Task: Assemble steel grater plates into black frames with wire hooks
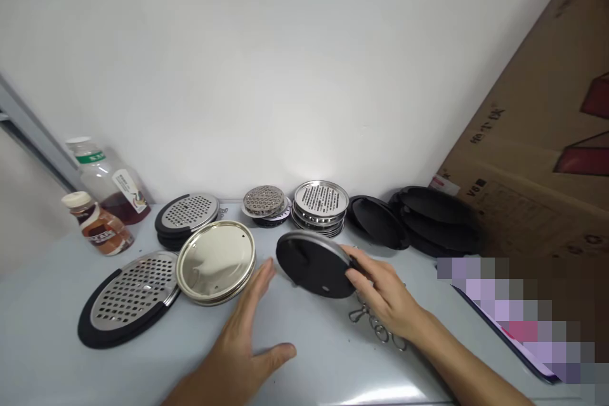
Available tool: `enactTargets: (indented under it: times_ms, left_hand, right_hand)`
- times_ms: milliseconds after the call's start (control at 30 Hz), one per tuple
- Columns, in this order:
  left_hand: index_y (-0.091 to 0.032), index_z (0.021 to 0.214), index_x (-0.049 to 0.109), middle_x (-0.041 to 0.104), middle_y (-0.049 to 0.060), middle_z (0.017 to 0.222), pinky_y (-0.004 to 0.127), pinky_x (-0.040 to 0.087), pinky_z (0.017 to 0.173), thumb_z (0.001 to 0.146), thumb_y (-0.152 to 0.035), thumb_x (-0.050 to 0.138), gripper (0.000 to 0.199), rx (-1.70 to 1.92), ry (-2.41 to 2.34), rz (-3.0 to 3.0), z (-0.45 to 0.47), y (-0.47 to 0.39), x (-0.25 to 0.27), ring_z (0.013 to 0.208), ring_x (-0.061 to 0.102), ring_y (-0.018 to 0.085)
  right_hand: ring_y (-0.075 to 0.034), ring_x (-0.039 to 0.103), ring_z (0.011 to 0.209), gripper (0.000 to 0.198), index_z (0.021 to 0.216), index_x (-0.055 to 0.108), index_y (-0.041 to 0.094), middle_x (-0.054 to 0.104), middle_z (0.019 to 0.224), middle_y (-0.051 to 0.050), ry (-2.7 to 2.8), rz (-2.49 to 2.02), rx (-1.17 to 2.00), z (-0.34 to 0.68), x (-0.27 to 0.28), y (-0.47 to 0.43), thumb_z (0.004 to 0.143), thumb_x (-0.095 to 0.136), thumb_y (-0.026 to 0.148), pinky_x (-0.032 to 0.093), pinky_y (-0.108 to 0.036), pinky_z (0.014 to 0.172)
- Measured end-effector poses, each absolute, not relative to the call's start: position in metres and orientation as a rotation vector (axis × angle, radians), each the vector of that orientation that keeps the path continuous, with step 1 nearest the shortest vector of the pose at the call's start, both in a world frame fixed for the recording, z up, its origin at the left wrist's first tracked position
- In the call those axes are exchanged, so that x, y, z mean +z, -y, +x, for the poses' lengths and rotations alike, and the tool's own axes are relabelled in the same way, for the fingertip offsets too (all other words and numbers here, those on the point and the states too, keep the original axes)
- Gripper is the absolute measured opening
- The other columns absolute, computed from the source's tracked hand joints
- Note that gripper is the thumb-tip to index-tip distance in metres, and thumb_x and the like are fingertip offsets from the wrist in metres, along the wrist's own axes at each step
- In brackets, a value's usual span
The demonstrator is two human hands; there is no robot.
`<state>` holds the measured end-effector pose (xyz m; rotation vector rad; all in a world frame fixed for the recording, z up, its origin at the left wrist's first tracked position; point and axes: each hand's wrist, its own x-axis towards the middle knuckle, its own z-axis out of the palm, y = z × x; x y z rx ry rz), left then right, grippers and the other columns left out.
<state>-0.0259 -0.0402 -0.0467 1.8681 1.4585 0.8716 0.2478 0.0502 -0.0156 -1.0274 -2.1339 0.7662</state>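
My right hand (380, 285) pinches the right edge of a round black disc with a metal rim (314, 266), tilted above the table. To the left, my left hand (247, 336) is open, thumb and fingers apart, close to the disc but not touching it. Beside the left fingertips lies a stack of shiny metal discs (216, 260). Small metal rings and clips (380, 330) lie beneath my right hand, which partly hides them. An oval perforated metal plate with a black edge (133, 298) rests at the far left of the stack.
Along the wall stand more perforated plates (188, 212), small round graters (264, 201), a stack of slotted metal discs (321, 200) and black dishes (378, 222). Two bottles, one brown-labelled (99, 228), one clear (111, 184), stand left. A cardboard box (533, 190) borders the right side.
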Motion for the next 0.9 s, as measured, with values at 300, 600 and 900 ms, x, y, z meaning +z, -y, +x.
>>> enactTargets:
  times_ms: [300,600,900]
  left_hand:
    - [-0.039,0.151,0.024,0.01,-0.001,0.163,0.055,0.028,0.115,0.078,-0.024,0.073,0.089,0.624,-1.53,2.126,-0.027,0.037,-0.046,0.148,0.015,0.032]
    - [-0.04,0.151,0.026,0.005,0.0,0.164,0.056,0.025,0.116,0.074,-0.023,0.077,0.094,0.61,-1.532,2.142,-0.026,0.037,-0.052,0.148,0.011,0.035]
    - [-0.036,0.143,0.042,0.015,0.002,0.162,0.059,0.025,0.115,0.071,-0.024,0.079,0.082,0.615,-1.471,2.211,-0.026,0.037,-0.051,0.148,0.012,0.036]
  right_hand:
    - [-0.019,0.069,0.061,0.049,0.123,0.05,0.015,0.066,0.08,-0.003,1.69,-1.087,1.651,0.236,-0.019,-0.059,0.09,0.056,0.051,0.056,-0.028,0.05]
    - [-0.019,0.07,0.059,0.059,0.131,0.051,0.015,0.063,0.073,0.0,1.72,-1.117,1.84,0.237,-0.026,-0.056,0.084,0.067,0.046,0.057,-0.028,0.051]
    - [-0.013,0.06,0.052,0.025,0.092,0.068,0.016,0.063,0.066,0.001,1.995,-1.183,1.586,0.237,-0.025,-0.058,0.085,0.063,0.039,0.05,-0.025,0.05]
